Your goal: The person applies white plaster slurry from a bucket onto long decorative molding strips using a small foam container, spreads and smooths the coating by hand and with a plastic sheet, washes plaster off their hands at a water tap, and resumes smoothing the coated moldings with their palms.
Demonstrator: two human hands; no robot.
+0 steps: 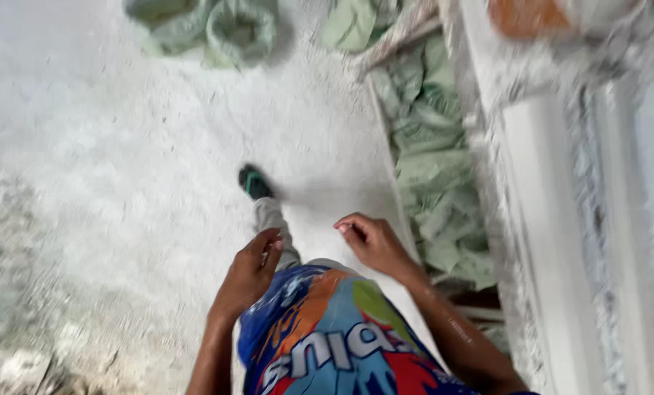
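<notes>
I see both hands empty: left hand (pixel 248 272) loosely curled, right hand (pixel 374 243) half-open, above the white dusty floor (pixel 122 161). Nearest lie crumpled pale-green woven sacks (pixel 433 161), untouched; nothing is picked up yet.

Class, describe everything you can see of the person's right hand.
The right hand is bare and empty, fingers curled loosely inward, palm turned toward the left hand. It hangs in the air above the white, dusty floor, in front of the colourful shirt, touching nothing. Pale dust speckles its forearm. Crumpled green sacks lie on the floor just beyond it.
</notes>
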